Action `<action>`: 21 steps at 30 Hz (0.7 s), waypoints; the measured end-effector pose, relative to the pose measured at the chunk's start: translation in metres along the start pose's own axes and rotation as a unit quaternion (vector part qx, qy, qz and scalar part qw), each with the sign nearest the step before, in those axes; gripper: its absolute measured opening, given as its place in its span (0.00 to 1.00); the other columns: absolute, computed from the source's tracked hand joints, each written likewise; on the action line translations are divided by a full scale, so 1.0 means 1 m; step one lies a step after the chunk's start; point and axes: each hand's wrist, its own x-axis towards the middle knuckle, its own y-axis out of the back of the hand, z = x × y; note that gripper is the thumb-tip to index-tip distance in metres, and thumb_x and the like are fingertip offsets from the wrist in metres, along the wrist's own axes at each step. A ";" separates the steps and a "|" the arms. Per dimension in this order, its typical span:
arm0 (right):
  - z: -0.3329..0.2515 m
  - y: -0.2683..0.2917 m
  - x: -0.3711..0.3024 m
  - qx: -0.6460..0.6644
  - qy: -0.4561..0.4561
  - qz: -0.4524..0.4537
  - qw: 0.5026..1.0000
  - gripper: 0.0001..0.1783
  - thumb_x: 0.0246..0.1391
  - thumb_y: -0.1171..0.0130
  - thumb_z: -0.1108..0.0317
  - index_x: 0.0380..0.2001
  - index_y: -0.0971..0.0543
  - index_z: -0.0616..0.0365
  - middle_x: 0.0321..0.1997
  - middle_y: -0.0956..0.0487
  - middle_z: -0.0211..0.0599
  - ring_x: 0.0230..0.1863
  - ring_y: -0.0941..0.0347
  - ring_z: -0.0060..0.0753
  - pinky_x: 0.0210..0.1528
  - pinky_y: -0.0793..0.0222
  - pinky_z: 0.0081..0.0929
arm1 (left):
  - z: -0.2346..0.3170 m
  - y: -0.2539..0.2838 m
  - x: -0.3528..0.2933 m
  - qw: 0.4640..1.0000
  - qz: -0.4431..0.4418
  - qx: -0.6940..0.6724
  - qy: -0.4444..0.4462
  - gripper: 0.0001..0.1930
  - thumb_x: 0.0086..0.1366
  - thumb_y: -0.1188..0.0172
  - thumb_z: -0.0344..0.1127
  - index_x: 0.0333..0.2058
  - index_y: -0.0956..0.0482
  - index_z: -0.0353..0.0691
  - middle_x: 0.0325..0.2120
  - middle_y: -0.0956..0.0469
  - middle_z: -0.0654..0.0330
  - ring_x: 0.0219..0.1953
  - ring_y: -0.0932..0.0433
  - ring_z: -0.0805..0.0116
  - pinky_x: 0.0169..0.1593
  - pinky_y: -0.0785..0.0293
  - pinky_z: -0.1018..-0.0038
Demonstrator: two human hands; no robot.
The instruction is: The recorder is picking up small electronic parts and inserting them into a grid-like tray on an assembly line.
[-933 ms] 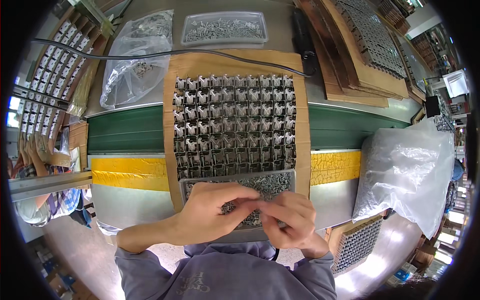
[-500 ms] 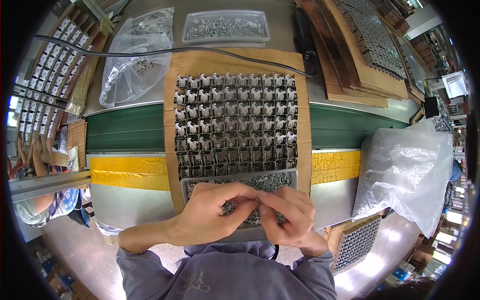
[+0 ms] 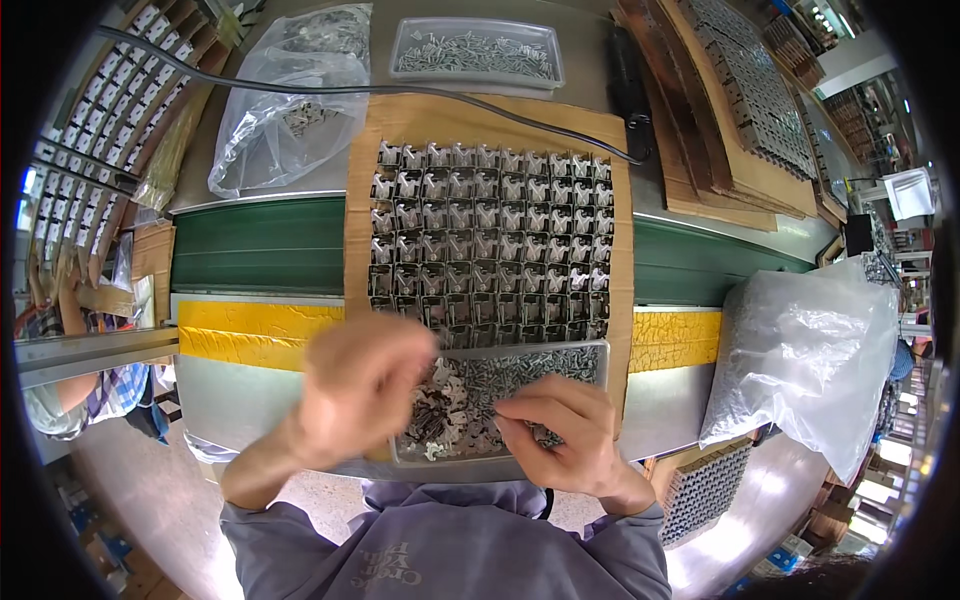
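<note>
My right hand (image 3: 565, 430) is over the near clear plastic tray (image 3: 603, 375), thumb and forefinger pinched together. What it holds, if anything, is too small to make out. Smeared by motion, my left hand (image 3: 365, 385) is raised at the tray's left side, and its fingers cannot be read. Small grey screws (image 3: 505, 375) fill much of the tray. Pale and dark little metal pieces (image 3: 437, 412) lie heaped at its left. Just beyond stand rows of metal brackets (image 3: 487, 245) on a cardboard sheet (image 3: 622, 260); many far rows carry pale inserts.
A second tray of screws (image 3: 475, 58) stands at the back, beside a clear bag (image 3: 290, 110). A black cable (image 3: 480, 98) crosses the cardboard's far part. Stacked cardboard with metal parts (image 3: 745, 90) is at far right. A large plastic bag (image 3: 800, 360) lies right.
My hands, together over the tray before, have parted. The left moved left and up; the right stays over the tray. The small pieces at the tray's left now show.
</note>
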 end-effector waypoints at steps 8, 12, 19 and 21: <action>-0.001 0.002 0.000 0.011 0.004 -0.011 1.000 0.12 0.39 0.33 0.85 0.32 0.16 0.66 0.23 0.19 0.39 0.21 0.22 0.35 0.23 0.28 0.27 | -0.062 0.035 0.015 0.989 0.003 -0.045 0.140 0.02 0.67 0.42 0.23 0.38 0.23 0.33 0.28 0.20 0.50 0.29 0.18 0.58 0.35 0.24 0.70; -0.001 0.000 0.001 0.003 0.014 -0.003 1.000 0.12 0.38 0.33 0.84 0.31 0.16 0.66 0.22 0.19 0.38 0.20 0.23 0.34 0.21 0.31 0.27 | -0.061 0.025 0.013 0.994 -0.047 0.070 0.076 0.03 0.66 0.41 0.23 0.38 0.23 0.35 0.28 0.21 0.49 0.29 0.20 0.48 0.34 0.25 0.63; -0.001 0.006 -0.003 -0.022 -0.034 0.008 0.999 0.13 0.40 0.34 0.83 0.34 0.15 0.66 0.21 0.20 0.39 0.20 0.25 0.33 0.22 0.33 0.29 | -0.058 0.027 0.014 0.991 -0.055 0.100 0.072 0.04 0.66 0.41 0.23 0.38 0.23 0.37 0.29 0.20 0.49 0.31 0.20 0.45 0.34 0.26 0.59; -0.001 0.009 -0.003 -0.005 -0.051 0.001 0.999 0.12 0.43 0.35 0.80 0.35 0.15 0.67 0.21 0.20 0.40 0.20 0.25 0.34 0.22 0.33 0.31 | -0.061 0.022 0.013 0.992 -0.037 0.115 0.047 0.04 0.65 0.41 0.23 0.38 0.23 0.37 0.28 0.20 0.49 0.30 0.20 0.46 0.33 0.25 0.60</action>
